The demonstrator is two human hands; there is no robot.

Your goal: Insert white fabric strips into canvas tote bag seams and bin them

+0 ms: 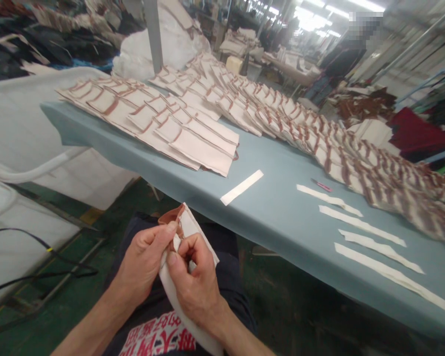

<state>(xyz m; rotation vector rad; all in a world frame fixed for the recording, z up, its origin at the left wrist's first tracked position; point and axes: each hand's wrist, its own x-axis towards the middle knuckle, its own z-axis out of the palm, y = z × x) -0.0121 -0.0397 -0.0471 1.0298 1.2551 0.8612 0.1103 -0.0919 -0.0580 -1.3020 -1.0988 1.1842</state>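
Note:
My left hand (143,262) and my right hand (195,277) are both closed on a cream fabric piece with a brown trim (187,225), held over my lap just below the table's near edge. The left thumb and fingers pinch the piece near its brown top. The right fingers pinch it lower down, and its tail hangs between my forearms. On the blue-grey table (274,207) lie rows of like cream pieces with brown edges (178,123), overlapped in long lines.
A single white strip (242,187) lies near the table's front edge. Several longer white strips (361,225) lie to the right, with a small pink-handled tool (322,185) beside them. Another person (341,59) stands at the far right. White sacks (18,143) and cables are on the left floor.

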